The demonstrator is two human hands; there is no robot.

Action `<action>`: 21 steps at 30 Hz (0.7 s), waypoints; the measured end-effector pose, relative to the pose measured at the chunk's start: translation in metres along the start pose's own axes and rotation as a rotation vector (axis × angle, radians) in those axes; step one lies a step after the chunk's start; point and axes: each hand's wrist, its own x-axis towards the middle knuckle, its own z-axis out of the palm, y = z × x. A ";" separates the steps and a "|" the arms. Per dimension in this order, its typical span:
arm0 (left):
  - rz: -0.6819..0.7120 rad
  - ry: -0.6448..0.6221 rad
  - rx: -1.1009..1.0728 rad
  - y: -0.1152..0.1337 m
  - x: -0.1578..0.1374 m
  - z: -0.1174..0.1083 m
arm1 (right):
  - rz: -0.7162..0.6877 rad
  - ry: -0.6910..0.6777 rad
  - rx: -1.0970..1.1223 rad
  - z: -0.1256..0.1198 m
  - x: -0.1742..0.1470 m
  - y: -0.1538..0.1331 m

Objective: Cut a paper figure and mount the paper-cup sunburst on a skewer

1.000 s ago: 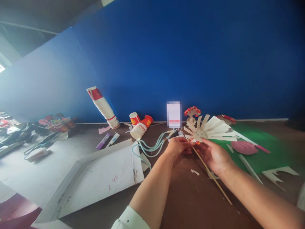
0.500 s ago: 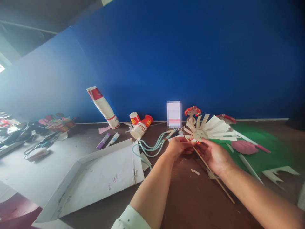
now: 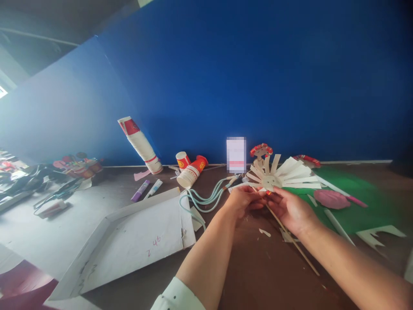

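Note:
A paper cup cut into fanned strips point(image 3: 296, 171), with a small face drawn on its round base, is held low above the table. My right hand point(image 3: 295, 211) is closed on the lower edge of this cup, palm turned up, thumb near the face. My left hand point(image 3: 241, 200) pinches a thin wooden stick point(image 3: 292, 239) near its top end, just below the cup. The stick slants down to the right, passing in front of my right hand's fingers. Whether the stick touches the cup is hidden by my fingers.
A white box lid point(image 3: 138, 241) lies left. Behind it are a glue stick point(image 3: 140, 190), a leaning cup stack point(image 3: 142, 146), red-and-white cups point(image 3: 192, 171) and a pale blue cord point(image 3: 206, 198). At right are a green sheet point(image 3: 364, 193), a pink paper piece point(image 3: 332, 199) and scraps.
Almost nothing differs. Both hands keep their hold on the cup and stick, and the whole view has shifted very slightly.

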 end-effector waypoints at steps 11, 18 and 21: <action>-0.014 0.006 -0.059 0.006 -0.006 0.001 | 0.037 0.061 0.039 0.006 -0.003 -0.001; -0.037 -0.029 -0.048 0.010 -0.007 -0.001 | 0.035 0.051 0.049 0.006 -0.004 -0.001; -0.065 -0.065 -0.043 0.012 -0.005 -0.004 | 0.034 0.049 0.050 0.006 -0.003 0.000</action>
